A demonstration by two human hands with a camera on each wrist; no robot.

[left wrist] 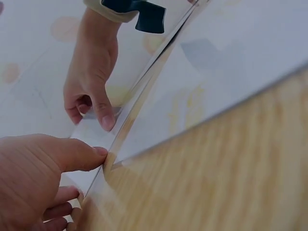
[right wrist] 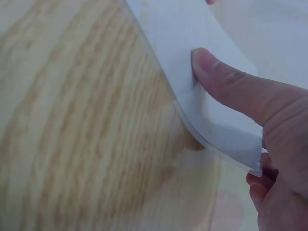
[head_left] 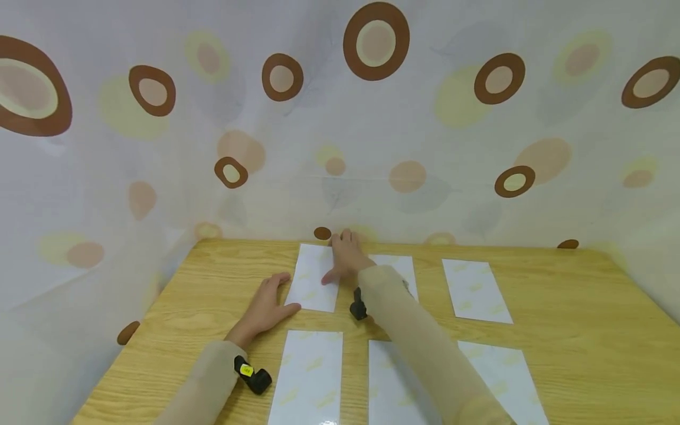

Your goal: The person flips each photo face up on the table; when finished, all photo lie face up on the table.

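Behind the yellowish wood-grain table (head_left: 579, 342), a pale covering (head_left: 329, 118) is hanging, bearing brown rings (head_left: 376, 72), peach ovals (head_left: 407, 177) and yellow blotches (head_left: 459, 100). Similar covering is rising along the table's left and right sides. Soft light is falling across the table.

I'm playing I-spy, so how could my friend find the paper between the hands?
In front of the spotted backdrop, white sheets lie in two rows on the wooden table. Go to the far row's leftmost sheet. Only it lies between the left hand and the right hand.
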